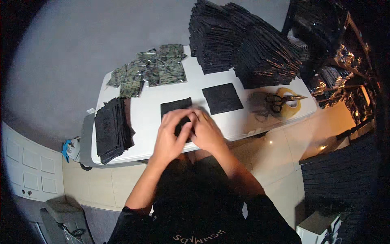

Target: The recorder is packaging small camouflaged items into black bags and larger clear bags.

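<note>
At the table's near edge, my left hand (pixel 172 132) and my right hand (pixel 206 129) meet over a black fabric piece (pixel 176 105). The fingertips of both hands come together at its near part, with the fingers bent around it. Dark cloth shows between my thumbs, and my hands hide the rest of that piece. Slight blur softens my right fingers. Just to the right, a flat black fabric square (pixel 222 98) lies apart on the white table (pixel 144 118).
A stack of black fabric pieces (pixel 111 130) stands at the left. Camouflage-patterned packs in clear plastic (pixel 162 67) lie farther back. Large black fabric piles (pixel 243 44) fill the back right. Scissors (pixel 280 102) rest on a yellow roll (pixel 291 107) near the right edge.
</note>
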A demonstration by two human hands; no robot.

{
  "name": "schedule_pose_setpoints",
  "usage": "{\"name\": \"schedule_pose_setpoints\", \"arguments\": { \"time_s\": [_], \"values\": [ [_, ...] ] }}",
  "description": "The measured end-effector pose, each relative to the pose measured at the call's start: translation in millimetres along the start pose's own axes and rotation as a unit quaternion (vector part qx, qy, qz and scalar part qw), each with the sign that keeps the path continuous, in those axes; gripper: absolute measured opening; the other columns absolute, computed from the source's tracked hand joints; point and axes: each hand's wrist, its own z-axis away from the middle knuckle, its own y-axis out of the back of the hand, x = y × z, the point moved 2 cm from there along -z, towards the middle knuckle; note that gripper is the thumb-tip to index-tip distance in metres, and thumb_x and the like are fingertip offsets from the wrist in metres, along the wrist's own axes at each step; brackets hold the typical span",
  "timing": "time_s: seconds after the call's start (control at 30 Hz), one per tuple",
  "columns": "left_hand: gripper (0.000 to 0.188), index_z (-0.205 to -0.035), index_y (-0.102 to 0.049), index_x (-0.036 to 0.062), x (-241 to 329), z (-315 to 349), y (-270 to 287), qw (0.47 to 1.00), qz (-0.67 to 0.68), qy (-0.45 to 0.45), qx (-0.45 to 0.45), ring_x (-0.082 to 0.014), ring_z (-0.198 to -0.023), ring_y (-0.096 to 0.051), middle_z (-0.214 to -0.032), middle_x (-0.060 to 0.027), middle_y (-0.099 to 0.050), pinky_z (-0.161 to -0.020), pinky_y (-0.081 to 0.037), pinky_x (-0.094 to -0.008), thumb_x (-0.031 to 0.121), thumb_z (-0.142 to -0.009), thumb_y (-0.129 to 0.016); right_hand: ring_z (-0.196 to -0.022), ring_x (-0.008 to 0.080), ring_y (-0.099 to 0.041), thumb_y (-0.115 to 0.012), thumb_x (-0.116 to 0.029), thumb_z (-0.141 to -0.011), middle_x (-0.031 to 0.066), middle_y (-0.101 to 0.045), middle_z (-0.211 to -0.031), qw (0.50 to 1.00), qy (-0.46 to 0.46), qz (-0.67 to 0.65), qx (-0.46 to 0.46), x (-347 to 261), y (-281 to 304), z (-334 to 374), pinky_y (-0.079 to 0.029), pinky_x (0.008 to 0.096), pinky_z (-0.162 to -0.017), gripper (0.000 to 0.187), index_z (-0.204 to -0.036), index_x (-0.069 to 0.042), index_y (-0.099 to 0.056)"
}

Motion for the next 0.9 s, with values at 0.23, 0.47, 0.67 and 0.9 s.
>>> {"name": "schedule_pose_setpoints", "arguments": {
  "time_s": [0.23, 0.47, 0.67, 0.9],
  "values": [
    [0.074, -0.177, -0.025, 0.0092, -69.2, 22.9, -5.4, 0.976, -0.175, 0.059, -0.119, -0.0484, -0.164, -0.032, -0.180, -0.0177, -0.034, -0.132, -0.022, -0.0694, 0.039, -0.114, -0.052, -0.160, 0.0546, -0.033, -0.064, -0.033, -0.107, 0.0310, -0.037, -0.174, 0.987, 0.017, 0.143, -0.070, -15.1, -15.6, -15.9, -0.028, 0.0609, -0.134, 0.065, -0.164, -0.007, -0.049],
    [0.083, -0.177, -0.024, 0.0078, -74.4, 28.8, -6.0, 0.961, -0.233, 0.066, -0.132, -0.0452, -0.167, -0.029, -0.179, -0.0165, -0.039, -0.133, -0.018, -0.0704, 0.051, -0.112, -0.052, -0.167, 0.0481, -0.027, -0.054, -0.047, -0.113, 0.0249, -0.032, -0.180, 0.973, 0.003, 0.211, -0.088, -9.9, -22.5, -4.0, -0.022, 0.0640, -0.134, 0.071, -0.172, -0.008, -0.041],
    [0.084, -0.178, -0.024, 0.0102, -86.2, 25.3, 1.4, 0.953, -0.260, 0.084, -0.134, -0.0462, -0.168, -0.026, -0.180, -0.0185, -0.036, -0.135, -0.017, -0.0668, 0.056, -0.113, -0.050, -0.164, 0.0466, -0.032, -0.061, -0.047, -0.110, 0.0253, -0.037, -0.176, 0.976, -0.025, 0.207, -0.053, 0.4, -22.6, -2.3, -0.026, 0.0625, -0.133, 0.070, -0.169, -0.010, -0.046],
    [0.093, -0.179, -0.017, 0.0092, -102.4, 24.9, 19.7, 0.983, -0.110, 0.141, -0.044, -0.0527, -0.162, -0.035, -0.171, -0.0376, -0.038, -0.132, -0.029, -0.0590, 0.034, -0.107, -0.070, -0.159, 0.0468, -0.040, -0.070, -0.041, -0.106, 0.0278, -0.045, -0.170, 0.985, -0.065, 0.156, -0.035, 2.2, -16.5, -6.8, -0.031, 0.0601, -0.131, 0.078, -0.168, -0.003, -0.043]
  ]
}}
